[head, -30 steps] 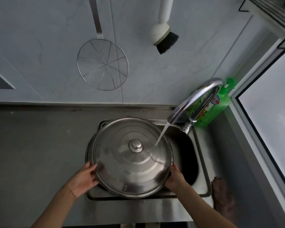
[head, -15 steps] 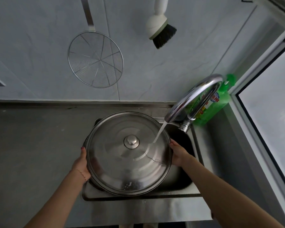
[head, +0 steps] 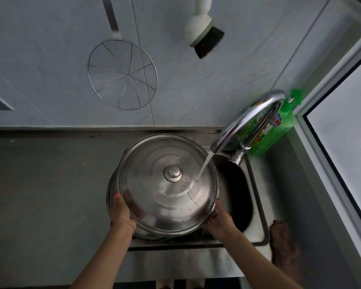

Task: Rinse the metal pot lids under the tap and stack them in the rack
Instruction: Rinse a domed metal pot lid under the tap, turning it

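Note:
A large round metal pot lid (head: 154, 197) with a centre knob (head: 173, 173) is held over the sink (head: 256, 207), top side up. My left hand (head: 121, 213) grips its left rim and my right hand (head: 218, 221) grips its lower right rim. Water runs from the curved chrome tap (head: 248, 119) and lands on the lid just right of the knob. Under the lid, at its left and lower edge, the rim of another metal vessel or lid (head: 111, 190) shows; most of it is hidden.
A green dish-soap bottle (head: 277, 126) stands behind the tap. A wire skimmer (head: 122, 75) and a white brush with black bristles (head: 204, 37) hang on the wall. A brown cloth (head: 283, 245) lies right of the sink. Steel counter (head: 46, 184) lies left, a window right.
Both hands have slid back along the rim toward its lower part. The water now strikes the lid closer to the knob.

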